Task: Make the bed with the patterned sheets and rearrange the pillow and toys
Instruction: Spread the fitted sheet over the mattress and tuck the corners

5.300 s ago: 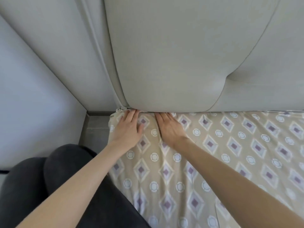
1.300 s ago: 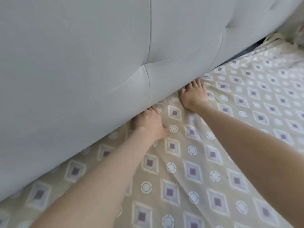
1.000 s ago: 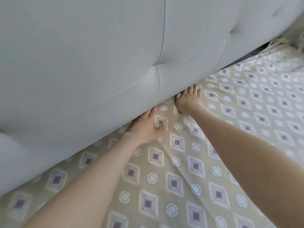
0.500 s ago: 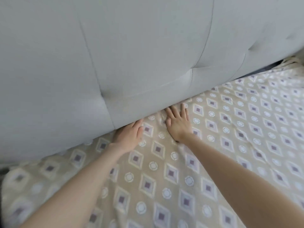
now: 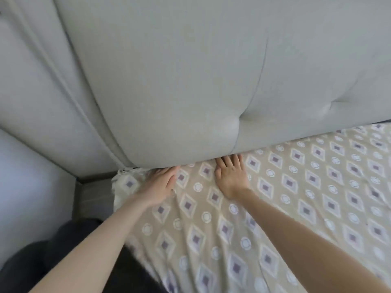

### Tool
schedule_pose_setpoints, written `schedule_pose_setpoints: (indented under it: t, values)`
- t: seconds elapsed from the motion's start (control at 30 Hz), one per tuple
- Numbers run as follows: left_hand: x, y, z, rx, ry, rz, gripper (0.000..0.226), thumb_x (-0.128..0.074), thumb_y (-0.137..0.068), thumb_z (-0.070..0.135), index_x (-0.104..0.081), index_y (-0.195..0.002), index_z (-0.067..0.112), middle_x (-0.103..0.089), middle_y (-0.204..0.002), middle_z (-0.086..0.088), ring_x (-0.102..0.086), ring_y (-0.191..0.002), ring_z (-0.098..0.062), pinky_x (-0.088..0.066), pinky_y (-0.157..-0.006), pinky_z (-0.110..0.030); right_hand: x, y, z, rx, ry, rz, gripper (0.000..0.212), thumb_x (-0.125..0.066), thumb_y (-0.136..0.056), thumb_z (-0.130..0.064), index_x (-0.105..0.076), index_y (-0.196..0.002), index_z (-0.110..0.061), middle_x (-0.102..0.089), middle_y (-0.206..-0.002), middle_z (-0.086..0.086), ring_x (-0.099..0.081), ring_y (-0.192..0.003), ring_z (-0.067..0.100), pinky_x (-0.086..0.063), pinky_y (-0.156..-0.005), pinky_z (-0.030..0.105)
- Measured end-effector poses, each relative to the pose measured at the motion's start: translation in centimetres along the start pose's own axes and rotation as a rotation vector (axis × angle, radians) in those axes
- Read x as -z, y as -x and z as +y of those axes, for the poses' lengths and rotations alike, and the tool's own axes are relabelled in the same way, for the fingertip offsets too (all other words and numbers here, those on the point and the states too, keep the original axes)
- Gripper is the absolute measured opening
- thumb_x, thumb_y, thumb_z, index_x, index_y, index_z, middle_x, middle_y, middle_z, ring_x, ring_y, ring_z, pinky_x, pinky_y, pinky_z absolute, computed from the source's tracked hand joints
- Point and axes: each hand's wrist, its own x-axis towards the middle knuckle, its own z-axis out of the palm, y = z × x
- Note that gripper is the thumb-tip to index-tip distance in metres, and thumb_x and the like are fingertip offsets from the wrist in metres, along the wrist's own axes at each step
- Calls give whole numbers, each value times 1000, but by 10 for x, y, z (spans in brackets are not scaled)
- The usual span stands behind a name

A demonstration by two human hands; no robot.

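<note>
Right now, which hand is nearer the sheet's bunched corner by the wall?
Left. The left hand lies beside the sheet corner; the right hand presses down further along the headboard, beyond the left.

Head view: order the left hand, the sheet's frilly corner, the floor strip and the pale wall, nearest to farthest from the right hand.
1. left hand, just left of the right hand.
2. sheet's frilly corner, past the left hand.
3. floor strip, beside the bed.
4. pale wall, far left.

Legible markings: none found.
Only diamonds and rings are printed on the sheet [image 5: 306,187]; no lettering is seen on the headboard [image 5: 190,81].
</note>
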Motion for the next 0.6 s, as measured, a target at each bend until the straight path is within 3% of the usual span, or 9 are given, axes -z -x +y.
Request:
schedule_pose_setpoints:
  t: [0.2, 0.27, 0.33, 0.4, 0.5, 0.6]
  values:
    - [19, 49, -42, 34, -1, 11, 48, -28, -104, 25, -22, -151, 22, -20, -157, 8, -17, -144, -5, 0, -110, -11, -18, 11, -81, 183, -13, 13, 50, -24, -98, -28, -30, -147, -18, -37, -145, -2, -26, -137, 24, -4, -120, 39]
    - [27, 63, -53, 95, 74, 74, 44, -34, -102, 21, -35, -147, 21, -34, -151, 7, -29, -140, -9, -15, -114, -17, -22, 13, -103, 252, -33, 8, 51, -28, -99, -26, -28, -149, -17, -38, -146, -2, -26, -138, 23, -4, -121, 35]
    - [37, 71, -66, 236, 173, 232, 33, -44, -99, 17, -55, -129, 17, -55, -132, 1, -52, -121, -17, -39, -102, -28, -25, 12, -121, 340, -70, 4, 51, -32, -98, -22, -29, -149, -15, -38, -149, 0, -28, -140, 20, 0, -121, 31]
    - [48, 74, -83, 390, 260, 330, 25, -49, -97, 16, -59, -119, 11, -57, -121, -7, -59, -106, -23, -44, -92, -31, -26, 9, -138, 418, -107, -10, 52, -36, -98, -17, -29, -149, -12, -38, -150, 2, -30, -140, 18, 1, -119, 26]
    - [56, 71, -103, 515, 269, 196, 39, -42, -100, 18, -44, -136, 4, -42, -141, -13, -50, -123, -27, -35, -101, -32, -27, 6, -152, 478, -105, -36, 56, -40, -95, -11, -26, -150, -10, -35, -151, 4, -29, -141, 19, 2, -118, 25]
    - [54, 61, -107, 415, 263, 70, 41, -34, -102, 15, -40, -142, 7, -38, -149, -9, -35, -137, -23, -27, -112, -32, -27, 4, -153, 514, -64, -49, 59, -42, -93, -8, -25, -149, -9, -33, -152, 6, -27, -142, 20, 1, -119, 27]
